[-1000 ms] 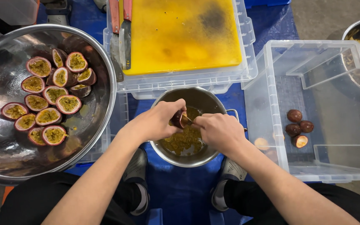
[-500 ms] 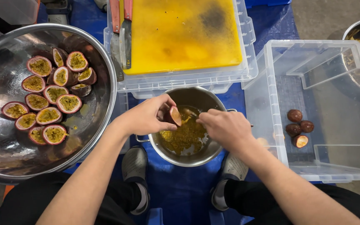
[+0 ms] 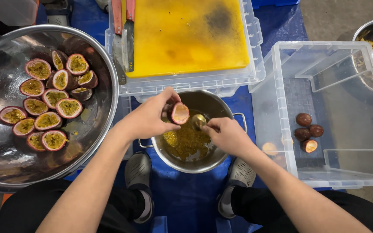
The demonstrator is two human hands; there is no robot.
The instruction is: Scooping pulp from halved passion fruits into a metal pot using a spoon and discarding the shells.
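My left hand (image 3: pixel 150 117) grips a halved passion fruit (image 3: pixel 179 113) above a small metal pot (image 3: pixel 195 162); the cut face is turned toward me and looks scooped out. My right hand (image 3: pixel 227 134) pinches a metal spoon (image 3: pixel 199 121) just right of the fruit, over the pot. Yellow seedy pulp (image 3: pixel 186 142) lies in the pot. A big steel bowl (image 3: pixel 5 168) at the left carries several halved passion fruits (image 3: pixel 48 103) still full of pulp.
A yellow cutting board (image 3: pixel 186 34) rests on an upturned clear crate, with a red-handled knife (image 3: pixel 126 30) at its left edge. A clear plastic bin (image 3: pixel 346 172) at the right holds a few fruit shells (image 3: pixel 307 131). My shoes (image 3: pixel 139 170) stand on blue sheeting.
The fruit half has been lifted and turned so its hollowed face shows. The spoon has drawn back out of it toward the right, above the pot.
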